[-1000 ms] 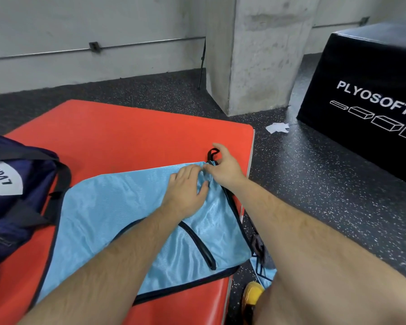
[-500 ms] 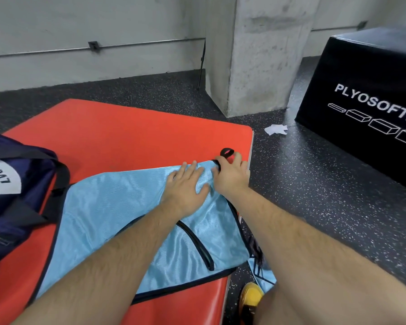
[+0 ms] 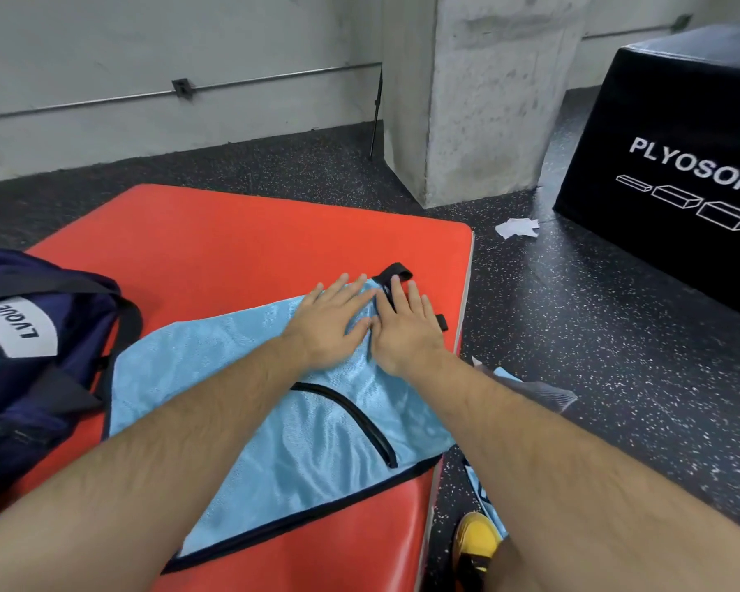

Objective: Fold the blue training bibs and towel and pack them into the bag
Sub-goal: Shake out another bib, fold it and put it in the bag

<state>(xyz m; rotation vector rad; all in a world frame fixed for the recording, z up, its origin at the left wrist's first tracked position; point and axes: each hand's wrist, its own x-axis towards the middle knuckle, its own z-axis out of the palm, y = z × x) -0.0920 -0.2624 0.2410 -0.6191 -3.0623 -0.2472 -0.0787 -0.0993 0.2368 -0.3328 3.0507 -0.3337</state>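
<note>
Beside bib [image 3: 214, 369]: bag [image 3: 18, 403] L, box [image 3: 680, 121] R

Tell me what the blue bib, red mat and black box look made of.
Blue bib: thin synthetic mesh, probably polyester; fine weave sheen, soft ripples, black trim.
Red mat: likely vinyl-covered foam; smooth, slightly glossy skin, rounded edges.
Black box: seemingly vinyl too, smooth with printed white letters; core hidden.
</note>
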